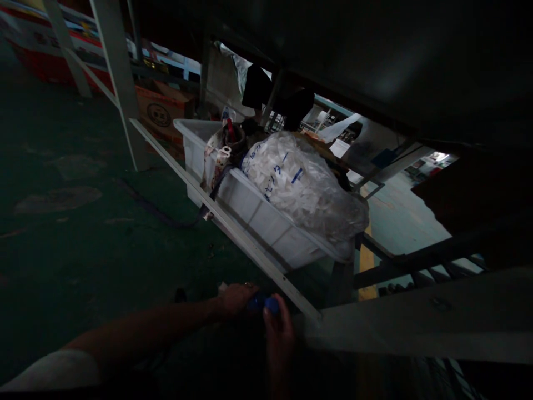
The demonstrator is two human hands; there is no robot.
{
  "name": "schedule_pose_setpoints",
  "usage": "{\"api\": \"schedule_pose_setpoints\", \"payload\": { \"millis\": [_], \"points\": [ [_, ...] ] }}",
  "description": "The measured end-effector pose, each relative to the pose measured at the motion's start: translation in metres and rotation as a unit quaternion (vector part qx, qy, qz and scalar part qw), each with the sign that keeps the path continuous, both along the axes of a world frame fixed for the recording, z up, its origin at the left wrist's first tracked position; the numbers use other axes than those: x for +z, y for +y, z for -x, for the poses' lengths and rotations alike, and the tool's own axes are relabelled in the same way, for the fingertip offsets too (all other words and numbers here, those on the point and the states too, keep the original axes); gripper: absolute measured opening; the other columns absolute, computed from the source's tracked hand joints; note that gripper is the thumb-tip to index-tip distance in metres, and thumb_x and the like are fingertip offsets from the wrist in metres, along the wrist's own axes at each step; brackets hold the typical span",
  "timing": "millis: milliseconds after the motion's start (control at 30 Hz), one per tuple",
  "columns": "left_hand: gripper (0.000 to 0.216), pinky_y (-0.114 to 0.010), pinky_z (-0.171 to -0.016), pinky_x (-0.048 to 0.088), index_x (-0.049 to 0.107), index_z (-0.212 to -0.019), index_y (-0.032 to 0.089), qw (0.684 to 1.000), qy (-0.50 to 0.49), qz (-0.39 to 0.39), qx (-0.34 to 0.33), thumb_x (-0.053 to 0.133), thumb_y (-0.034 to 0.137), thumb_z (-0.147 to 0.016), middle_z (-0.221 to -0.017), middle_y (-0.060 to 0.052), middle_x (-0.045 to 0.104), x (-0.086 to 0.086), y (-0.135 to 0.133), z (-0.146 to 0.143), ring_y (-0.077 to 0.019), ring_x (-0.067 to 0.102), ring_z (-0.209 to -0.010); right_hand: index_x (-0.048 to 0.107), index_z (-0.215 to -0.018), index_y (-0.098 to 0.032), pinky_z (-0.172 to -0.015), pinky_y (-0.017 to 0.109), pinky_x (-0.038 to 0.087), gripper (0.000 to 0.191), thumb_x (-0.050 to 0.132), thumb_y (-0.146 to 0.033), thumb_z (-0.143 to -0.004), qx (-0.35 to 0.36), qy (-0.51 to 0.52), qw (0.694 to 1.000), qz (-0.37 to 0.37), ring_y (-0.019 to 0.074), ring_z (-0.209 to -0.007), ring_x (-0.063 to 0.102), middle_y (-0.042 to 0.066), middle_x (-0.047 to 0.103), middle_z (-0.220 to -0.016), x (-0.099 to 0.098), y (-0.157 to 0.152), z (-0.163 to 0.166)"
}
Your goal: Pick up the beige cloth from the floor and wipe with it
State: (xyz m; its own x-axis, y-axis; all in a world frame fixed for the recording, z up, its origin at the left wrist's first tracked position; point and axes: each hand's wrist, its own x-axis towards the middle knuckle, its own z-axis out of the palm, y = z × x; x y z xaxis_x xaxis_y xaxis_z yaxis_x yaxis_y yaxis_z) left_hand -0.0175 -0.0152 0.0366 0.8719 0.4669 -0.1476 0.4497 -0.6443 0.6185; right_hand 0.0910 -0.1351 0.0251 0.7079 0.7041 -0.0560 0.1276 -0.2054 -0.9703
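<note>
Low in the head view, my left hand (236,300) is closed around a dark blue, bottle-like item (255,301); dim light hides most of its shape. Beside it, my right hand (280,325) pinches a round blue cap (272,304) between thumb and fingers. The cap is right at the end of the blue item; I cannot tell whether they are joined. Beyond both hands stands a white plastic tub (258,208). A clear bag of white pieces (297,178), with blue printing, lies on top of it.
A metal frame bar (233,228) runs slantwise between my hands and the tub. Cloth and a red-handled item (230,130) sit at the tub's left end. Behind is a cardboard box (160,111). A wide beam (425,316) spans the right, and a dark surface hangs overhead.
</note>
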Motion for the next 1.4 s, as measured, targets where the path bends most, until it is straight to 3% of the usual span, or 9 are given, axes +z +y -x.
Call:
{"api": "schedule_pose_setpoints", "payload": {
  "millis": [167,333,633,733,833,1000,1167,1300,1400],
  "points": [
    [0.046,-0.036,-0.081,0.048,0.046,-0.117,0.020,1.000,-0.013,-0.016,-0.004,0.056,0.034,-0.075,-0.113,-0.010,0.057,-0.004,-0.001,0.005,-0.0273,0.058,-0.099,0.059,-0.107,-0.014,-0.092,0.041,0.042,0.041,0.050,-0.041,-0.077,0.119,-0.233,0.965,0.000,0.0242,-0.105,0.052,0.014,0.059,-0.111,-0.010,0.016,-0.003],
    [0.043,-0.035,-0.082,0.047,0.050,-0.112,0.018,1.000,-0.023,-0.015,0.002,0.057,0.036,-0.074,-0.112,-0.010,0.058,-0.011,-0.001,0.005,-0.0267,0.057,-0.099,0.056,-0.110,-0.009,-0.089,0.031,0.043,0.036,0.041,-0.022,-0.080,0.225,-0.391,0.886,0.111,0.0197,-0.101,0.055,0.014,0.060,-0.109,0.011,0.021,-0.007],
    [0.045,-0.033,-0.085,0.045,0.051,-0.113,0.023,0.999,-0.047,0.009,0.014,0.062,0.033,-0.071,-0.115,-0.007,0.058,-0.025,0.004,0.001,-0.0246,0.056,-0.104,0.061,-0.086,-0.016,-0.072,0.035,0.046,0.028,0.054,-0.041,-0.076,0.216,-0.449,0.842,0.205,0.0250,-0.079,0.060,0.012,0.064,-0.081,0.045,0.029,-0.009],
    [0.053,-0.034,-0.088,0.044,0.050,-0.116,0.024,0.998,-0.053,0.024,0.015,0.066,0.035,-0.067,-0.119,-0.007,0.056,-0.029,0.007,-0.003,-0.0257,0.053,-0.108,0.058,-0.108,-0.020,-0.087,0.035,0.042,0.037,0.051,-0.040,-0.077,0.280,-0.368,0.877,0.130,0.0237,-0.103,0.054,0.010,0.059,-0.110,0.043,0.026,-0.019],
    [0.058,-0.034,-0.088,0.044,0.050,-0.116,0.023,0.998,-0.054,0.039,0.022,0.069,0.040,-0.064,-0.118,-0.008,0.057,-0.033,0.009,-0.004,-0.0265,0.054,-0.106,0.061,-0.105,-0.024,-0.088,0.035,0.042,0.032,0.048,-0.033,-0.077,0.309,-0.278,0.907,0.072,0.0223,-0.099,0.055,0.008,0.061,-0.106,0.040,0.028,-0.022],
    [0.062,-0.033,-0.089,0.043,0.047,-0.120,0.021,0.995,-0.059,0.055,0.058,0.068,0.042,-0.066,-0.118,-0.008,0.057,-0.035,0.011,0.000,-0.0260,0.054,-0.107,0.063,-0.103,-0.022,-0.095,0.039,0.037,0.036,0.055,-0.040,-0.073,0.263,-0.199,0.943,0.052,0.0244,-0.102,0.054,0.010,0.061,-0.108,0.039,0.037,-0.017],
    [0.062,-0.033,-0.089,0.042,0.048,-0.119,0.019,0.992,-0.071,0.067,0.084,0.065,0.048,-0.066,-0.118,-0.009,0.056,-0.034,0.013,0.009,-0.0263,0.053,-0.106,0.049,-0.118,-0.010,-0.092,0.047,0.042,0.054,0.026,-0.048,-0.087,0.216,-0.029,0.976,-0.009,0.0234,-0.104,0.056,0.017,0.057,-0.115,0.050,0.032,-0.007],
    [0.065,-0.030,-0.092,0.039,0.045,-0.121,0.021,0.990,-0.091,0.069,0.083,0.064,0.051,-0.067,-0.124,-0.005,0.051,-0.036,0.008,0.015,-0.0255,0.050,-0.110,0.055,-0.112,-0.016,-0.098,0.049,0.037,0.040,0.055,-0.033,-0.076,0.177,0.245,0.942,-0.144,0.0241,-0.108,0.053,0.014,0.054,-0.120,0.063,0.027,0.006],
    [0.066,-0.029,-0.093,0.038,0.040,-0.126,0.024,0.990,-0.091,0.075,0.083,0.063,0.049,-0.069,-0.124,-0.002,0.052,-0.039,0.004,0.018,-0.0243,0.050,-0.111,0.057,-0.111,-0.019,-0.101,0.050,0.034,0.039,0.057,-0.025,-0.072,0.175,0.270,0.929,-0.184,0.0242,-0.114,0.049,0.011,0.050,-0.126,0.065,0.028,0.007]
  ]
}}
